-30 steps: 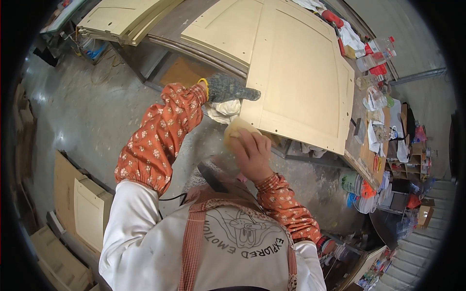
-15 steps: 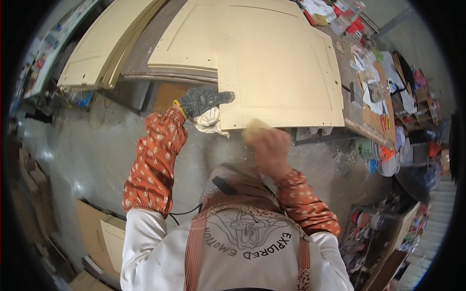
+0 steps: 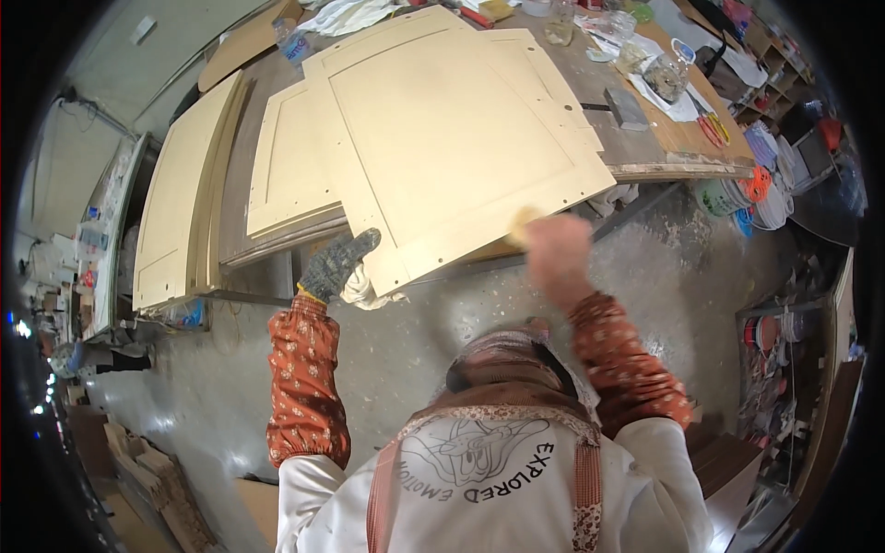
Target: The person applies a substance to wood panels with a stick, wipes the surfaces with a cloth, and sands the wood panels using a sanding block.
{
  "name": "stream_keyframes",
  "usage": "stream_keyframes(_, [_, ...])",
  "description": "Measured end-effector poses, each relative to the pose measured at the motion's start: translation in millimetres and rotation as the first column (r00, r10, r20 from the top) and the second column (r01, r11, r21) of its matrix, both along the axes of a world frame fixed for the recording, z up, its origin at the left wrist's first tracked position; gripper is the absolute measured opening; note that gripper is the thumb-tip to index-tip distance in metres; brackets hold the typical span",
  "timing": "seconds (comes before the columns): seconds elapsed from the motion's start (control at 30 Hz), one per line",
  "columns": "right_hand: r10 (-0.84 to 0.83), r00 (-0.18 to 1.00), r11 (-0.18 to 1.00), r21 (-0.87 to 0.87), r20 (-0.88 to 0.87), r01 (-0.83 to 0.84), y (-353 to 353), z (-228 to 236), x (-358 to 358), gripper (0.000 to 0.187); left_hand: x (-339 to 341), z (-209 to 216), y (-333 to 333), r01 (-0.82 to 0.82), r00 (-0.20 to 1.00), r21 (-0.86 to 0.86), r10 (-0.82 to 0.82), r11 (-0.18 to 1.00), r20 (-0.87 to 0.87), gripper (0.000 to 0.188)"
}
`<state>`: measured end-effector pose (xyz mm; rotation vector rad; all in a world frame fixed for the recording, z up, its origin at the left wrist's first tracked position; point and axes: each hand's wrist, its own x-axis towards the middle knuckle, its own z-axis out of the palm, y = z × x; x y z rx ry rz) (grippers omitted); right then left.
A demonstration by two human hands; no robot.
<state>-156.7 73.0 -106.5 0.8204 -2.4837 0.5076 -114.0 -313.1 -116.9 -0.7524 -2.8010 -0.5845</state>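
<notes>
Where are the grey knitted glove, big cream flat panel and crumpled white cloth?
Grey knitted glove [image 3: 334,264], head view: its back.
Big cream flat panel [image 3: 452,147], head view: middle face.
Crumpled white cloth [image 3: 361,289], head view: its folds.

Free air off bench [image 3: 682,171] front edge, top panel [image 3: 461,138] overhanging, gloved L hand [image 3: 337,264] + cloth [image 3: 361,289] blocking its nr-L corner, bare strip [image 3: 238,189] btwn panels & L-end stack [image 3: 175,198], block [image 3: 627,109], pliers [image 3: 710,131] nr R corner

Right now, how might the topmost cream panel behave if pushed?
The cream panel is probably stiff: its overhanging edge shows no clear sag. It may slide over the panels beneath, though the left hand holds one corner.
</notes>
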Motion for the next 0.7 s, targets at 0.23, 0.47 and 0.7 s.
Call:
stream_keyframes(0.23, [0.047, 0.985, 0.968, -0.234, -0.164, -0.085, 26.7, 39.7, 0.8, 0.007, -1.3, 0.0, -0.6, -0.101, 0.973, -0.029, 0.104, 0.995, 0.208, 0.045])
stream_keyframes(0.47, [0.09, 0.986, 0.955, -0.268, -0.14, -0.126, 63.4, -5.1, -35.8, 0.011, 2.7, 7.4, -3.4, -0.013, 0.994, -0.065, 0.02, 0.998, 0.108, 0.047])
stream_keyframes(0.7, [-0.067, 0.994, 0.964, -0.261, -0.089, 0.041, 93.2, 45.8, -44.3, 0.011, 12.3, 2.1, -15.5, -0.06, 0.997, -0.162, 0.067, 0.985, 0.039, 0.043])
